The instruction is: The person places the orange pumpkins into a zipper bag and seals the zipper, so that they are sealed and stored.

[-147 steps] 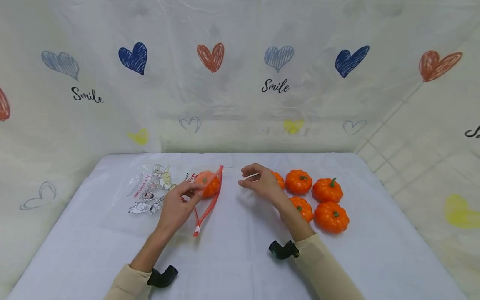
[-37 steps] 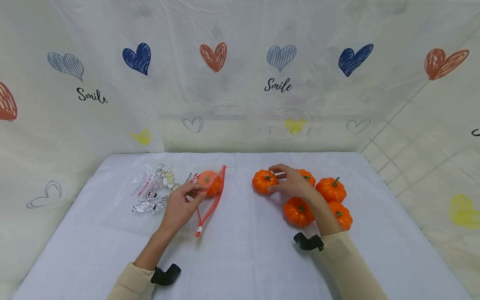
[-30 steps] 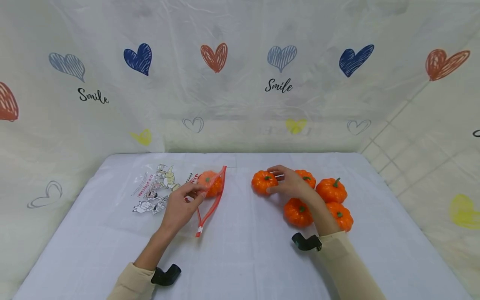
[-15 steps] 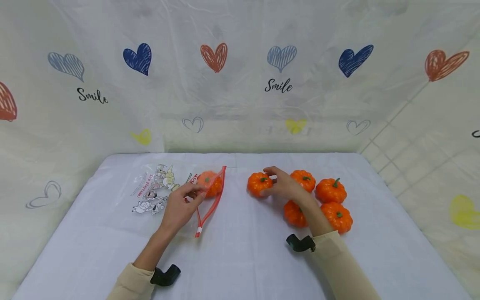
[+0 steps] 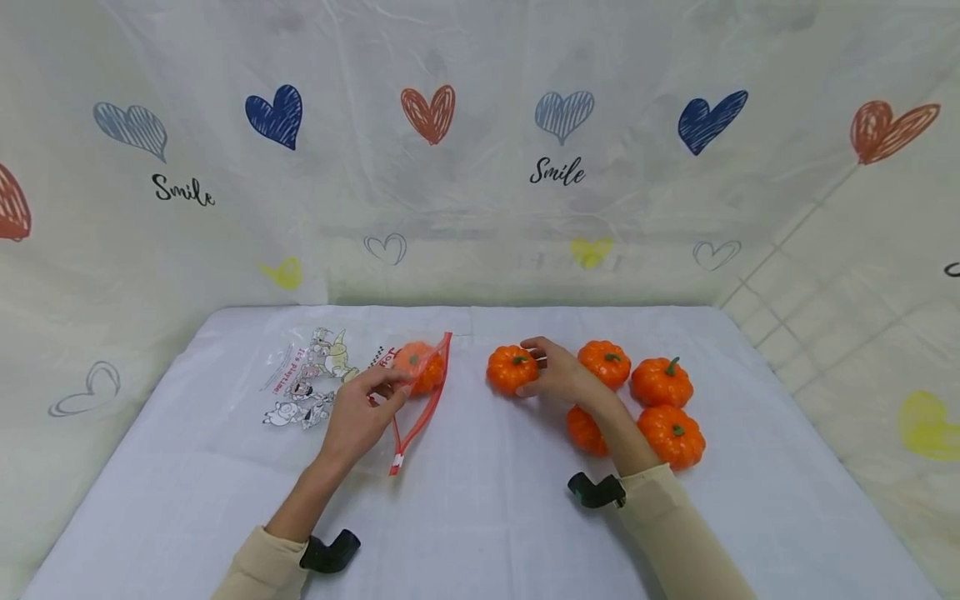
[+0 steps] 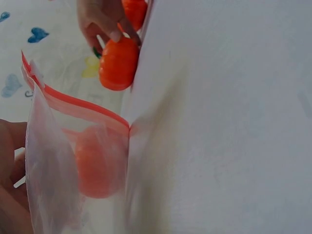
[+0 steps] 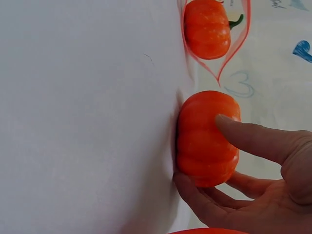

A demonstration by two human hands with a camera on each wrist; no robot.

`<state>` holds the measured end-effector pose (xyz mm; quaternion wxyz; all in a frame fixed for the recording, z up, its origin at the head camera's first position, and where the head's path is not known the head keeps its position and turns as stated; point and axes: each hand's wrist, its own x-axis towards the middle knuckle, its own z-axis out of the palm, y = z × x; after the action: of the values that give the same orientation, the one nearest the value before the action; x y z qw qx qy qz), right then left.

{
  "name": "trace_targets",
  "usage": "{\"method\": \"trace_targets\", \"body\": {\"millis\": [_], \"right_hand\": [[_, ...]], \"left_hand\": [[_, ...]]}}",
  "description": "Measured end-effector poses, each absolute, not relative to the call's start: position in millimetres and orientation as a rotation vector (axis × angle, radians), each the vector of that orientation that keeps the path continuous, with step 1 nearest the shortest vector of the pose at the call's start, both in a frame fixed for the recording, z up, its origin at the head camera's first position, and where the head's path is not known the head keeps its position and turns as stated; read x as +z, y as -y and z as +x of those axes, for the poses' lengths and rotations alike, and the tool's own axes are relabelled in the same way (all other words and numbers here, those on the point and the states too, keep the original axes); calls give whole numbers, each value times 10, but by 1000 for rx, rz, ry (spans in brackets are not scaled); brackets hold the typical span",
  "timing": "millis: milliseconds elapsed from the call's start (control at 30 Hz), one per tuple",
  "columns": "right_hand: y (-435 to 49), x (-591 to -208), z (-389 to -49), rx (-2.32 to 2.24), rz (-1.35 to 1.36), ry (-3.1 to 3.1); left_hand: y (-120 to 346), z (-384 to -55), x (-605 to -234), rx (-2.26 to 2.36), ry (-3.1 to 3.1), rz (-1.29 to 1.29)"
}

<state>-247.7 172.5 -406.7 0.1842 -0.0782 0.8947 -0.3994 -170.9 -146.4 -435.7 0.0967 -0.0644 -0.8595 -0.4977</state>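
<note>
A clear zip bag [image 5: 300,367] with cartoon print and a red zip strip [image 5: 431,407] lies on the left of the table, its mouth parted towards the right. One small orange pumpkin [image 7: 208,30] sits inside, just behind the mouth. My left hand [image 5: 365,410] pinches the bag's upper layer by the opening. To the right of the mouth, another pumpkin [image 5: 510,369] stands on the cloth, apart from the bag. My right hand [image 5: 561,372] grips this one from its right side, thumb [image 7: 253,139] on the near side and fingers curled round the other.
Several more pumpkins [image 5: 662,382] stand grouped behind and beside my right forearm; one [image 5: 587,431] is partly covered by it. White cloth [image 5: 465,517] covers the table, and a curtain [image 5: 480,208] printed with hearts hangs behind its far edge.
My right hand, empty at first, has taken a pumpkin from the group and moved it left towards the bag mouth. My left hand keeps its pinch on the bag.
</note>
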Motion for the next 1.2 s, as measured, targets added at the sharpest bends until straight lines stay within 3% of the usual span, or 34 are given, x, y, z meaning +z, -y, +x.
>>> {"method": "trace_targets", "body": {"millis": [1200], "right_hand": [[-1517,-4156,-2334,-1298,-339,-2563]], "left_hand": [[1445,-1701,-4328,-1476,2562,-159]]}}
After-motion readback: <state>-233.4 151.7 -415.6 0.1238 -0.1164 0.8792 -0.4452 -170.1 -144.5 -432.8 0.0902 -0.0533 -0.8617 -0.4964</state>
